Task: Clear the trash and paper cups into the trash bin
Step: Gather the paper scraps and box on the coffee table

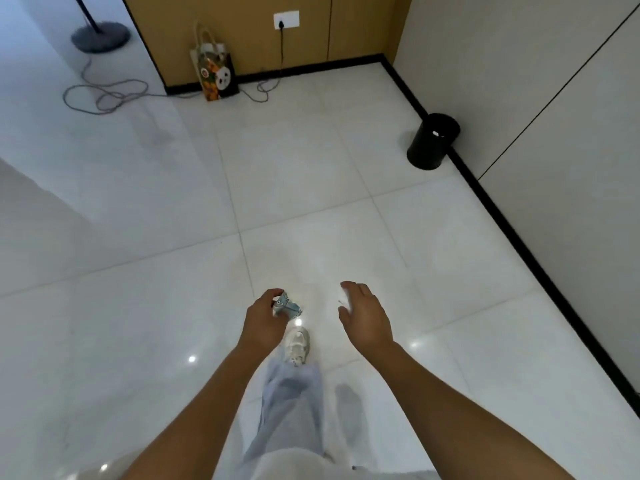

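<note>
My left hand (265, 320) grips a crumpled blue-patterned paper cup (286, 304), which sticks out past my fingers. My right hand (365, 315) holds a small white piece of trash (345, 295), mostly hidden behind the fingers and pale against the floor. The black round trash bin (433, 141) stands on the floor far ahead to the right, against the white wall and its black baseboard. Something white shows inside the bin's rim. Both hands are held out low in front of me, well short of the bin.
White tiled floor (294, 202) stretches between me and the bin. A patterned gift bag (216, 72) leans on the wooden wall at the back. A grey cable (104, 95) coils on the floor at the left, near a lamp base (100, 36). My shoe (296, 344) steps forward.
</note>
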Tool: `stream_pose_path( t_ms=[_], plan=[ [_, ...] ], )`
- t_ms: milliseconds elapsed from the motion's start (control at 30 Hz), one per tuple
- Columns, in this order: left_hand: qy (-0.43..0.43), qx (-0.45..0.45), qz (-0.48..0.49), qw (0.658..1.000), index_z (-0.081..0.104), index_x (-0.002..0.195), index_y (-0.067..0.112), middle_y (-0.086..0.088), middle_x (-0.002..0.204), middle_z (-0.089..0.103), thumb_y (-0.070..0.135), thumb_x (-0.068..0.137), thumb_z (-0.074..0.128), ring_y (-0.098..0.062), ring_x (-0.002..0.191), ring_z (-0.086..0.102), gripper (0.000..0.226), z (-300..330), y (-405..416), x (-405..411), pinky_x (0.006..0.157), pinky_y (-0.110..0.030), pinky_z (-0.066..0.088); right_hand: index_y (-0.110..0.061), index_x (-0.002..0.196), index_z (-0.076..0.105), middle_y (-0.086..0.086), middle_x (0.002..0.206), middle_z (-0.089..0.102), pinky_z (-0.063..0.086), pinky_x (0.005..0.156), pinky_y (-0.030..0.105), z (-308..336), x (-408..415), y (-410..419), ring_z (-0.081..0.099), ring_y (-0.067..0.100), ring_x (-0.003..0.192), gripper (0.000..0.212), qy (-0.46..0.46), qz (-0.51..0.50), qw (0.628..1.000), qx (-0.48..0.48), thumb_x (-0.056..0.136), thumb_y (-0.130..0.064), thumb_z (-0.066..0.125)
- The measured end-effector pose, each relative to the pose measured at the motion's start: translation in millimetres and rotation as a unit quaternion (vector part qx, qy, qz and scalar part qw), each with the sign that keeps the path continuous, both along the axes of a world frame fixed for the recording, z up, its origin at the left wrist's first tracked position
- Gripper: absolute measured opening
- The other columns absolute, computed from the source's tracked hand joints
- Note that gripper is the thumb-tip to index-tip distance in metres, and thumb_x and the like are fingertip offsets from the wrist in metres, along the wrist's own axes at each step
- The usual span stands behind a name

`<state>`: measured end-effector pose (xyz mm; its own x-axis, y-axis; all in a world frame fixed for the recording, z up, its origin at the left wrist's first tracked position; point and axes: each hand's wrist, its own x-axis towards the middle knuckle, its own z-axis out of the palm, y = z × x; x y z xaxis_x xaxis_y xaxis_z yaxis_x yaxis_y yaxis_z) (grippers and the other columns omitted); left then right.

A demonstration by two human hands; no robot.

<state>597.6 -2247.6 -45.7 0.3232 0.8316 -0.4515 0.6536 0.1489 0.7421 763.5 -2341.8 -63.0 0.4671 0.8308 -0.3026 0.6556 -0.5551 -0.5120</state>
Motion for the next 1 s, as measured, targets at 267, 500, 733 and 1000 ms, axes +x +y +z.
stream_pose_path(
  t_ms=[267, 500, 733, 1000],
  plan=[
    [-0.008, 0.004, -0.095, 0.995, 0.059, 0.117, 0.010, -0.008, 0.102, 0.064, -0.001, 0.086, 0.055, -0.018, 0.085, 0.056, 0.033, 8.2, 159.4, 139.7, 0.071, -0.021, 0.041, -0.023, 0.141, 0.039, -0.001, 0.137, 0.045, 0.047, 0.091, 0.032, 12.6, 119.9, 130.4, 0.048, 0.021, 0.119, 0.046, -0.007, -0.077, 0.997, -0.004, 0.096, -0.018, 0.050],
    [0.003, 0.000, -0.165, 0.986, 0.058, 0.117, 0.011, -0.008, 0.103, 0.065, 0.000, 0.086, 0.058, -0.020, 0.086, 0.058, 0.032, 10.0, 257.7, 275.1, 0.072, -0.022, 0.042, -0.023, 0.143, 0.039, -0.002, 0.140, 0.045, 0.043, 0.100, 0.027, 8.7, 239.3, 202.0, 0.047, 0.018, 0.124, 0.047, 0.001, -0.140, 0.990, 0.003, 0.097, -0.021, 0.051],
    [-0.009, 0.009, -0.188, 0.982, 0.058, 0.118, 0.007, -0.011, 0.107, 0.065, -0.004, 0.084, 0.058, -0.026, 0.098, 0.062, 0.036, -4.2, 343.9, 460.7, 0.080, -0.022, 0.043, -0.019, 0.140, 0.042, 0.001, 0.137, 0.048, 0.044, 0.099, 0.028, -9.9, 412.4, 276.8, 0.050, 0.020, 0.120, 0.046, 0.002, -0.152, 0.988, 0.023, 0.096, -0.020, 0.052],
    [-0.012, -0.014, -0.209, 0.978, 0.060, 0.115, 0.010, -0.007, 0.104, 0.066, -0.002, 0.083, 0.062, -0.017, 0.088, 0.059, 0.034, 0.6, 413.3, 641.4, 0.076, -0.016, 0.041, -0.023, 0.138, 0.041, 0.001, 0.134, 0.048, 0.048, 0.088, 0.032, 2.6, 591.9, 357.0, 0.052, 0.021, 0.115, 0.045, -0.004, -0.174, 0.985, -0.004, 0.094, -0.017, 0.052]
  ],
)
